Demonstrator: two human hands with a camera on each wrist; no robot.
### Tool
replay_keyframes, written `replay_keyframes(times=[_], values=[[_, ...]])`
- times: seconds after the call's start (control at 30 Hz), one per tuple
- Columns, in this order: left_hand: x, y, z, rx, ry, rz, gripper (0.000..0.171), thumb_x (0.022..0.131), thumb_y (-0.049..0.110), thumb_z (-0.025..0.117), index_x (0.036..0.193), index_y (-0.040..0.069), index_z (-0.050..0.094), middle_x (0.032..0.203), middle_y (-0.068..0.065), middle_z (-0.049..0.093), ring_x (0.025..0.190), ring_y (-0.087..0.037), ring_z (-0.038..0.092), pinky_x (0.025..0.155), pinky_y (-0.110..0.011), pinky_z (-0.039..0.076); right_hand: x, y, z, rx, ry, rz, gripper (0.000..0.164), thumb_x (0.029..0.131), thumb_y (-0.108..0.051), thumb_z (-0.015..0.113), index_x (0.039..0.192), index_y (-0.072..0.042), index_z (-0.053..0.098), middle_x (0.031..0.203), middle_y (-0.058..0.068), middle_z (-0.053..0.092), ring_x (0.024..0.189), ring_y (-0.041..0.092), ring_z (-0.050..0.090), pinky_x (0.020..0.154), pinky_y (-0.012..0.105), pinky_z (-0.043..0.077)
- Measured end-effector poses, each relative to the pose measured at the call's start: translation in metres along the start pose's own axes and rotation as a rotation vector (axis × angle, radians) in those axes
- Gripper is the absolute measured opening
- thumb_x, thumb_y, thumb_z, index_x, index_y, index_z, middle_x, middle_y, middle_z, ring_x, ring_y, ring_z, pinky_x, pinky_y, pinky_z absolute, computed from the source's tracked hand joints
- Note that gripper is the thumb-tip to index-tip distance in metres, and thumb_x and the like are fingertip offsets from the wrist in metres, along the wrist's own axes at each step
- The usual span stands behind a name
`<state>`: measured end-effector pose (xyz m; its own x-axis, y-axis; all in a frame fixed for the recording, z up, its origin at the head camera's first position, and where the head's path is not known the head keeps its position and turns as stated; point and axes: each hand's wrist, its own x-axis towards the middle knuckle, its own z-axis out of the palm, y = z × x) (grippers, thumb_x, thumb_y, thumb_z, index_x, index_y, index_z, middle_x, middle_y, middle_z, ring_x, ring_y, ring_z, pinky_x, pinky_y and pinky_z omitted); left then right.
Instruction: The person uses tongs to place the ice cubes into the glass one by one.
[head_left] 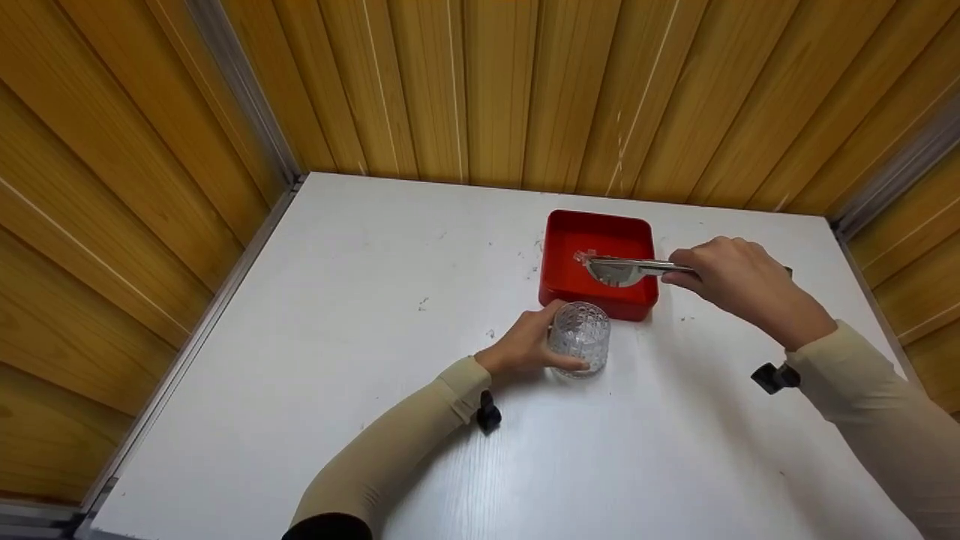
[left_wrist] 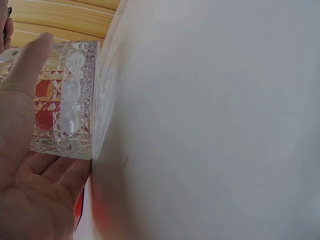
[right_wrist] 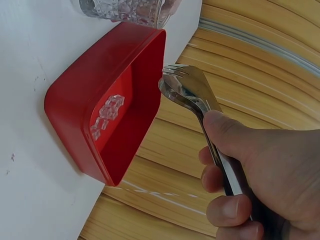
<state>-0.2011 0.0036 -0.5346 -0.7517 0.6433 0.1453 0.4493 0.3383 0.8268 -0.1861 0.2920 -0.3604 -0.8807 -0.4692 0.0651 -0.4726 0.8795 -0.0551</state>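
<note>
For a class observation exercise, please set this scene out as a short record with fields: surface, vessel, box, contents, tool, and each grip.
Surface: white table
Vessel: clear patterned glass, upright, on the box's near side
Box: red, open-topped box
Contents: clear pieces in the box; the glass's contents cannot be told
Tool: metal tongs, one end fork-like, held over the box
Left grip: thumb and fingers around the glass
Right grip: holds the tongs by the handle
</note>
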Motion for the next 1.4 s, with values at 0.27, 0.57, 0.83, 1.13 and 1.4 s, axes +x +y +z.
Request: replay_keyframes(times=[0.27, 0.57, 0.83, 1.13, 1.4], values=[[0.000, -0.001, 0.000, 0.003, -0.002, 0.009, 0.083, 0.076, 0.041, 0.092, 0.143, 0.018, 0.047, 0.125, 0.000, 0.068, 0.109, -0.007, 0.061, 0.096, -0.020, 0.047, -0.007, -0.007, 0.002, 0.005, 0.012, -0.037, 0.012, 0.090, -0.019, 0.081, 0.095, -0.010, 0.073, 0.067, -0.003, 0.063, 0.056, 0.015, 0.046, 0.049, 0.030, 0.039], [0.001, -0.002, 0.000, 0.010, 0.001, 0.016, 0.082, 0.076, 0.041, 0.092, 0.141, 0.016, 0.047, 0.124, -0.001, 0.068, 0.108, -0.008, 0.062, 0.096, -0.020, 0.048, -0.014, -0.014, 0.005, 0.021, 0.025, -0.073, 0.016, 0.089, -0.018, 0.082, 0.103, -0.011, 0.077, 0.077, 0.000, 0.071, 0.057, 0.014, 0.048, 0.050, 0.029, 0.041], [0.000, -0.003, 0.000, 0.044, 0.017, 0.043, 0.078, 0.076, 0.038, 0.093, 0.136, 0.013, 0.049, 0.120, -0.004, 0.070, 0.104, -0.009, 0.063, 0.092, -0.020, 0.049, -0.020, -0.020, 0.010, 0.030, 0.046, -0.125, 0.023, 0.088, -0.019, 0.083, 0.108, -0.011, 0.078, 0.082, 0.000, 0.074, 0.056, 0.011, 0.048, 0.049, 0.026, 0.041], [0.000, -0.001, -0.001, 0.045, 0.013, 0.017, 0.078, 0.076, 0.041, 0.092, 0.134, 0.014, 0.049, 0.117, -0.003, 0.069, 0.102, -0.009, 0.062, 0.091, -0.021, 0.049, -0.025, -0.022, 0.017, 0.036, 0.061, -0.153, 0.028, 0.087, -0.021, 0.084, 0.113, -0.013, 0.078, 0.091, 0.004, 0.078, 0.061, 0.011, 0.058, 0.054, 0.026, 0.047], [-0.001, 0.000, -0.001, 0.013, 0.011, 0.027, 0.076, 0.076, 0.039, 0.092, 0.132, 0.013, 0.049, 0.114, -0.002, 0.070, 0.099, -0.009, 0.062, 0.089, -0.021, 0.050, -0.024, -0.023, 0.019, 0.031, 0.062, -0.161, 0.026, 0.087, -0.022, 0.084, 0.110, -0.012, 0.079, 0.088, 0.004, 0.077, 0.058, 0.010, 0.053, 0.052, 0.025, 0.043]])
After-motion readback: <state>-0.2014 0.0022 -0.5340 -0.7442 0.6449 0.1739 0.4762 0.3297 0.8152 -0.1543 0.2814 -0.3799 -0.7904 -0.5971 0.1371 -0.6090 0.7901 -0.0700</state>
